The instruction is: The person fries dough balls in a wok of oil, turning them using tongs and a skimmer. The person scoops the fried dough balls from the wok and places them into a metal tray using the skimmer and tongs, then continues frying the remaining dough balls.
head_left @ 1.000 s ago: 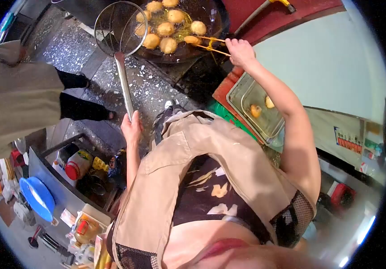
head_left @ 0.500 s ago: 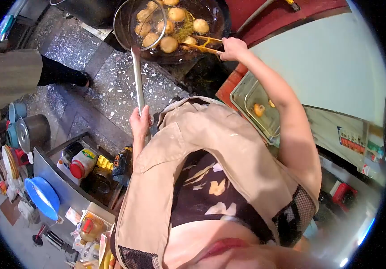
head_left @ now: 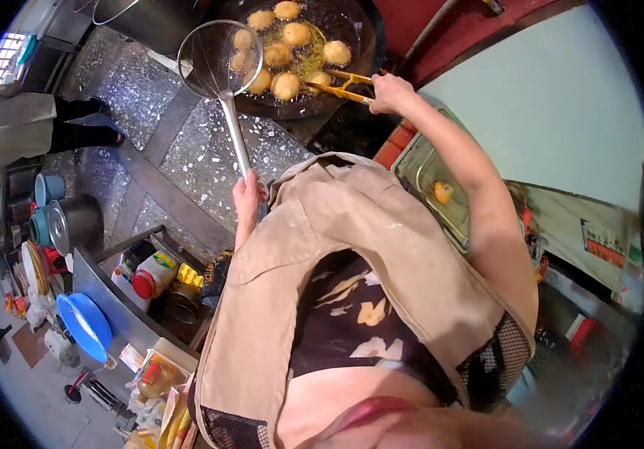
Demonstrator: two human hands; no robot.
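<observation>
My left hand (head_left: pixel 248 196) is closed round the long metal handle of a wire-mesh skimmer (head_left: pixel 234 135). Its round mesh head hangs over the left rim of a dark wok (head_left: pixel 367 56), and some balls show through it. Wooden-looking tongs (head_left: pixel 337 92) are gripped in my right hand (head_left: pixel 392 94). Their tips reach into the oil beside a golden fried ball (head_left: pixel 317 78) near the wok's lower right; whether they pinch it I cannot tell. Several more golden balls, such as one fried ball (head_left: pixel 296 34), float in the bubbling oil.
Below my right forearm lies a rectangular tray (head_left: pixel 406 176) with a fried piece (head_left: pixel 443 192) inside. A pale worktop (head_left: pixel 546 105) stands at right. Another person (head_left: pixel 15 123) is at far left. A cart (head_left: pixel 124 310) with jars and a blue basin (head_left: pixel 85 327) sit lower left.
The skimmer head has shifted left, uncovering more of the wok. The tongs stay near the same ball. The other person's legs show more fully, and the whole view has shifted slightly.
</observation>
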